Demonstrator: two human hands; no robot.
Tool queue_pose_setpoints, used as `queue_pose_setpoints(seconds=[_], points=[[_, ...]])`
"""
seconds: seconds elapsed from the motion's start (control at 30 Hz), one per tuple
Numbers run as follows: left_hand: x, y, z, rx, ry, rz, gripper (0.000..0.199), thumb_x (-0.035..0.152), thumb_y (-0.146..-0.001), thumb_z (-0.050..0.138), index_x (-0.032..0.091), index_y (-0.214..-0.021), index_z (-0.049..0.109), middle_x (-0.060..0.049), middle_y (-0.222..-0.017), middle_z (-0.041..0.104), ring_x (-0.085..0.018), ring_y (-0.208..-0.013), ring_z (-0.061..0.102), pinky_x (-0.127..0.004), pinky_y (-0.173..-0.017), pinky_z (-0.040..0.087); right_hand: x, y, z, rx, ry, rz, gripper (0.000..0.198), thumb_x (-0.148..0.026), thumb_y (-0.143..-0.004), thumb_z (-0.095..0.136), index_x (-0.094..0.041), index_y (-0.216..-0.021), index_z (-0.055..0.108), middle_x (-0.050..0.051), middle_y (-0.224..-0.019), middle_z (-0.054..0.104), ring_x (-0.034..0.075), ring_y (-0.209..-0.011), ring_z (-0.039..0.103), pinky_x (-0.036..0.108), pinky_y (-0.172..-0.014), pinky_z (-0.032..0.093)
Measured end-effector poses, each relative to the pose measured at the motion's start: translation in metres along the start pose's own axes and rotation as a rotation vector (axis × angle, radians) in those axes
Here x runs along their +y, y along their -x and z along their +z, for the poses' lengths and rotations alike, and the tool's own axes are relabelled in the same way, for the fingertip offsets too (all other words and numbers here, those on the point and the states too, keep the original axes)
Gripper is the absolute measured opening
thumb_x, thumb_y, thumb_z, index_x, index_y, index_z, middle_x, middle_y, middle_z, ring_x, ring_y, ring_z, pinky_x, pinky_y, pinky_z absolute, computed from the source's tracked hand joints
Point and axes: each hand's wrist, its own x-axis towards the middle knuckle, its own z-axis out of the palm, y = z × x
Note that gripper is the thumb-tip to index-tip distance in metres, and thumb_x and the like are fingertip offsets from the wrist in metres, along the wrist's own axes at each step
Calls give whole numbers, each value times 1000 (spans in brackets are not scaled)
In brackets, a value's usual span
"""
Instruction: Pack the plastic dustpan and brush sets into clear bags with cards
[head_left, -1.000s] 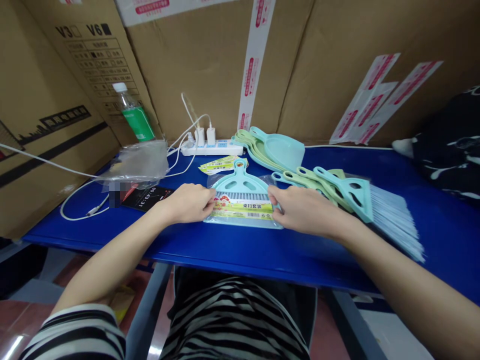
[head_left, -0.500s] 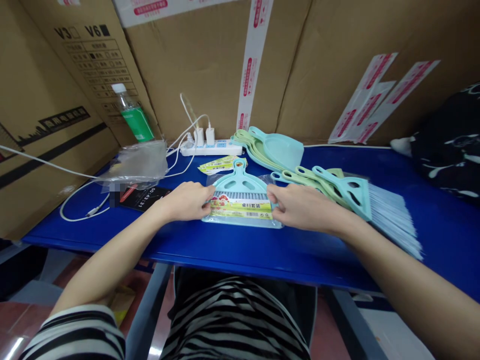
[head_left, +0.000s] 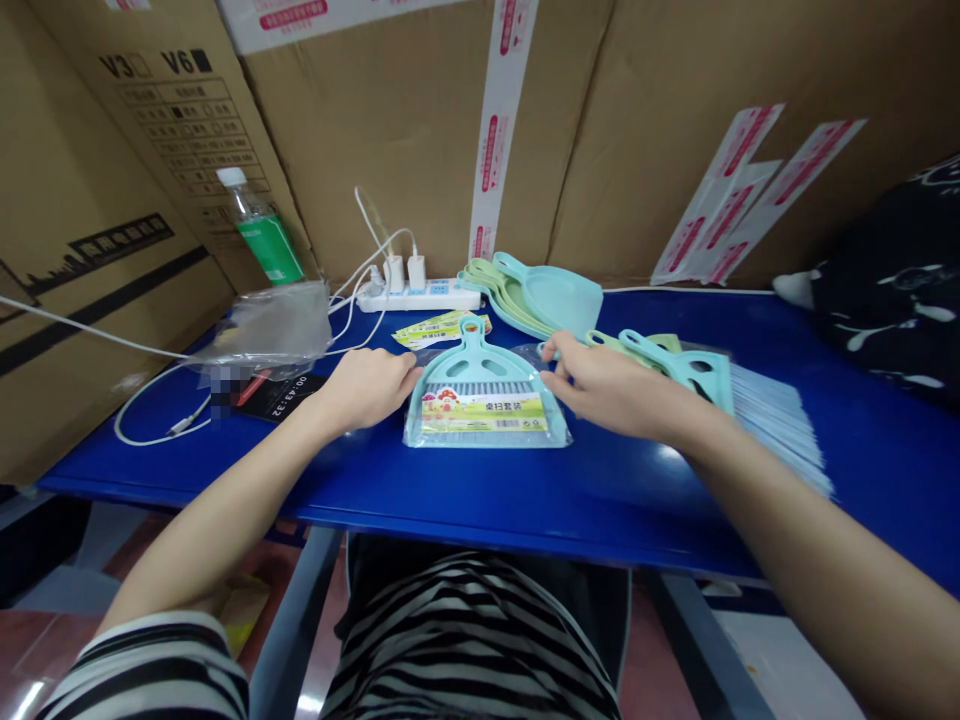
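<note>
A light-blue dustpan and brush set (head_left: 474, 362) lies flat on the blue table in front of me, inside a clear plastic bag (head_left: 559, 438). A yellow-green printed label (head_left: 484, 411) spans the brush bristles. At the bag's left edge, my left hand (head_left: 367, 388) is closed, its curled fingertips against the film. My right hand (head_left: 604, 385) is at the right edge with thumb and forefinger apart. Just beyond the right hand, several blue and green brushes (head_left: 712, 378) lie stacked, partly hidden by it. Nested dustpans (head_left: 564, 297) in blue and green rest farther back.
Spare labels (head_left: 442, 328) lie before a white power strip (head_left: 442, 296) with cables. To the left are clear plastic bags (head_left: 277, 325), a phone (head_left: 281, 398) showing a timer and a green-labelled bottle (head_left: 271, 245). Cardboard (head_left: 420, 120) walls the back; dark patterned fabric (head_left: 892, 280) sits right.
Both hands have shifted away from my body along the bag's sides, uncovering its lower corners. My right thumb and forefinger have parted. The packed set stays nearly in place.
</note>
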Motion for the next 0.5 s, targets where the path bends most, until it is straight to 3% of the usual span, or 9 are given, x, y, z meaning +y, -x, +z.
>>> queue_pose_setpoints(seconds=[0.2, 0.37, 0.5], points=[[3, -3, 6, -5, 61, 51, 29, 25, -98, 34, 11, -110, 56, -11, -79, 71, -30, -78, 71, -34, -63, 45, 7, -10, 14, 22, -51, -118, 41, -20, -87, 40, -13, -127, 47, 8, -82, 67, 22, -70, 62, 32, -64, 44], [3, -5, 8, -6, 159, 78, 14, 19, -90, 43, 17, -100, 53, -4, -71, 65, -25, -70, 67, -30, -58, 36, 5, -9, 12, 40, -96, -148, 46, -18, -85, 40, -12, -131, 47, 9, -87, 66, 21, -68, 59, 33, -63, 44], [-1, -5, 7, 25, 243, 35, 6, 18, -84, 50, 20, -89, 49, 0, -67, 60, -22, -67, 63, -30, -58, 33, 4, -10, 7, 37, -258, -116, 51, -24, -88, 40, -10, -136, 44, 10, -90, 68, 21, -66, 58, 35, -61, 46]])
